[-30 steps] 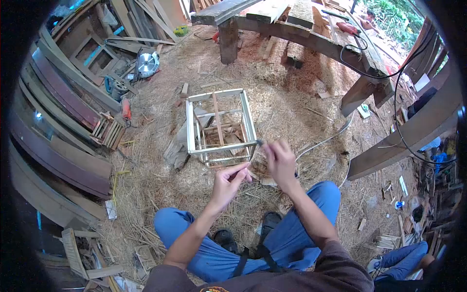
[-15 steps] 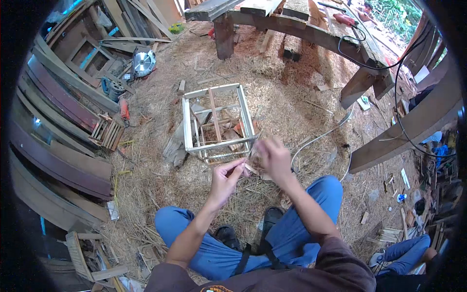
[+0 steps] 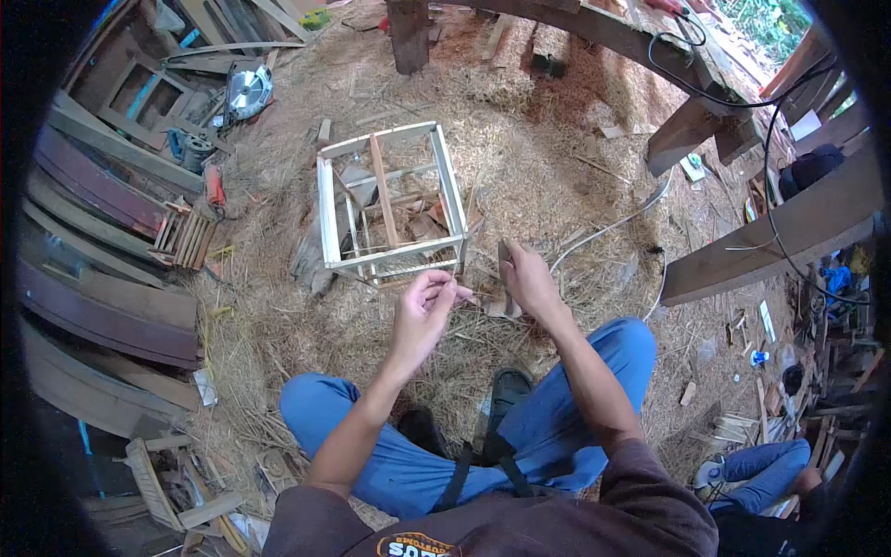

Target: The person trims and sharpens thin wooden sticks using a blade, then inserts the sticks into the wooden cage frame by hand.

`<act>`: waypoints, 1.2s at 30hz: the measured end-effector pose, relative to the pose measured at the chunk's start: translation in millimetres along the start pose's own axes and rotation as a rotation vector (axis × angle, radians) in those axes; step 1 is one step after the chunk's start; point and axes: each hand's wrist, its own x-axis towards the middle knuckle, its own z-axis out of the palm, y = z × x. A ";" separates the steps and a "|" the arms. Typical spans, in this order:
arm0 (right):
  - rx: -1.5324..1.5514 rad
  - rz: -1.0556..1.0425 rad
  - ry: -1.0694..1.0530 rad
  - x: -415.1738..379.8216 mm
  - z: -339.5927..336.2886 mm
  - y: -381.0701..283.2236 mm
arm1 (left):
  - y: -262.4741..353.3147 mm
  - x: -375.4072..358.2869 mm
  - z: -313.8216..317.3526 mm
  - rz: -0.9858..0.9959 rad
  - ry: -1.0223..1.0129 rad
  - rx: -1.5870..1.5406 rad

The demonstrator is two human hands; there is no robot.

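A pale wooden frame [image 3: 331, 223], box-shaped with a brown slat across its top, stands on the straw-littered ground in front of me. My left hand [image 3: 425, 311] is just below its near right corner, thumb and fingers pinched together. Whatever small thing they hold is too tiny to name. To the right, my right hand [image 3: 531, 286] is closed around a short dark flat-ended piece [image 3: 504, 252], most of which the fingers hide. A gap separates the two hands.
A circular saw [image 3: 249, 91], a blue power tool [image 3: 189, 147] and a slatted wooden piece [image 3: 184, 236] lie at left by stacked boards. A heavy timber bench [image 3: 594, 51] with a trailing black cable spans the top right. Another person's leg [image 3: 766, 462] shows at lower right.
The view has shifted, so the frame appears higher and further left. My right hand, blurred beside the frame's corner before, has drawn back from it and shows more sharply. My left hand stays pinched.
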 end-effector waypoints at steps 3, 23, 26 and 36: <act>-0.183 0.075 -0.109 -2.0 -1.0 6.1 | -5.8 7.3 8.0 0.039 -0.021 -0.069; 0.028 -0.441 0.430 -2.2 -41.1 -58.4 | 6.0 5.8 8.9 0.057 0.022 0.252; -0.227 -0.377 0.408 -8.9 -53.3 -68.4 | 16.7 3.0 1.2 0.146 0.074 0.526; -0.108 -0.415 0.395 11.5 -64.2 -35.2 | 32.4 5.2 -37.6 0.283 0.189 0.711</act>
